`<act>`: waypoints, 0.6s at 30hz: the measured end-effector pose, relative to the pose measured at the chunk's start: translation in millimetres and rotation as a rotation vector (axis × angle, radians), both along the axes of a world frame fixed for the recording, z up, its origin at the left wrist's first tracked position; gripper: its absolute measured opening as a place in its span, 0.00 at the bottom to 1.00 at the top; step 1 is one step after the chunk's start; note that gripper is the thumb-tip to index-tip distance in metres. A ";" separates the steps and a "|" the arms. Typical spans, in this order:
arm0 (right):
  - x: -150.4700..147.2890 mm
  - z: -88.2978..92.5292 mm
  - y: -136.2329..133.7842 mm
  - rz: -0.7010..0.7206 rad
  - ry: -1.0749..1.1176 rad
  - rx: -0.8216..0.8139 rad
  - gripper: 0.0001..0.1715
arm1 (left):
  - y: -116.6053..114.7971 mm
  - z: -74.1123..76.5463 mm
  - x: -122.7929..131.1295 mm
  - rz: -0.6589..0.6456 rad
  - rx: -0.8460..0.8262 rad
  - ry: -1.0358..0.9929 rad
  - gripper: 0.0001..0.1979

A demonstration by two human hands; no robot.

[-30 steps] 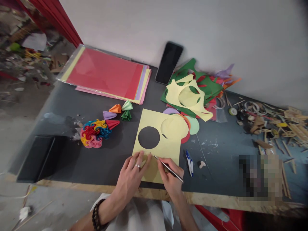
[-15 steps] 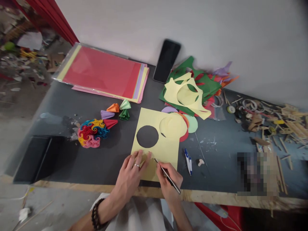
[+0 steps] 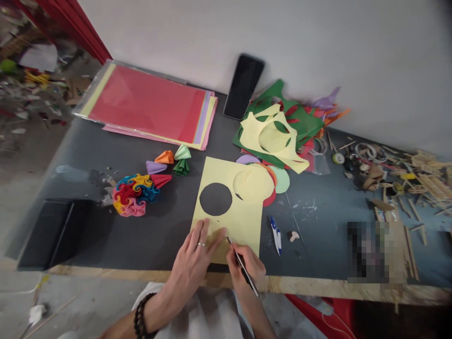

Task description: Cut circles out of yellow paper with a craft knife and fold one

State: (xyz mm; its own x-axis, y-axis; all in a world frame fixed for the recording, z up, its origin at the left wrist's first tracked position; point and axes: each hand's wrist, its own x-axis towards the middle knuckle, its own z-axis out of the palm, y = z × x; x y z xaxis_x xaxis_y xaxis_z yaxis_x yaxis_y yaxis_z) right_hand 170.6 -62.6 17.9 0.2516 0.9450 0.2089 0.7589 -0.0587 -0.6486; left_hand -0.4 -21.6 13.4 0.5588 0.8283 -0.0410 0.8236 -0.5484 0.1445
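Note:
A pale yellow sheet of paper [image 3: 243, 226] lies on the dark table, with a round hole cut through its left part. My left hand [image 3: 196, 249] rests flat on its lower part, fingers stretched out, a ring on one finger. My right hand [image 3: 245, 268] grips a slim silver craft knife [image 3: 243, 269] like a pen. The knife's tip points at the paper, close to my left fingertips; whether it touches cannot be made out. Pale yellow paper discs [image 3: 254, 182] lie over the sheet's upper right corner, beside discs of other colours.
To the left are folded paper cones [image 3: 164, 157] and a curly coloured paper ornament [image 3: 132, 195]. Behind them lies a pack of coloured paper [image 3: 148, 106]. A phone [image 3: 243, 87] leans on the wall beside paper offcuts [image 3: 300, 127]. A blue-white pen [image 3: 276, 235] lies right; wood scraps [image 3: 420, 183] farther right.
My right hand and the craft knife have shifted slightly down and to the left. My left fingers have crept a little to the right. The view has moved slightly.

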 end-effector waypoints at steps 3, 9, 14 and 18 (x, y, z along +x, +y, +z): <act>-1.7 -3.4 -5.9 0.015 -0.021 -0.013 0.05 | 2.2 0.0 -0.1 -0.030 -0.037 -0.045 0.40; -6.1 -11.0 -9.8 0.065 -0.092 0.023 0.09 | 9.0 -2.6 -1.0 -0.145 -0.034 -0.013 0.37; -8.6 -16.3 -9.5 0.112 -0.188 0.092 0.12 | 16.8 2.5 -7.8 -0.168 -0.090 -0.004 0.37; -10.5 -15.8 -8.9 0.117 -0.214 0.116 0.14 | 25.4 9.6 -12.1 -0.210 -0.176 -0.010 0.40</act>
State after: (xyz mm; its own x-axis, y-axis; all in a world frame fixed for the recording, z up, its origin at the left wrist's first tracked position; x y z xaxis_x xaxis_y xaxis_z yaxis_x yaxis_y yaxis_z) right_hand 160.1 -71.5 2.0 0.0804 0.9317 0.3543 0.8765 0.1032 -0.4701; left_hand -12.4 3.8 22.9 0.7185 0.6751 -0.1674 0.6927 -0.6727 0.2603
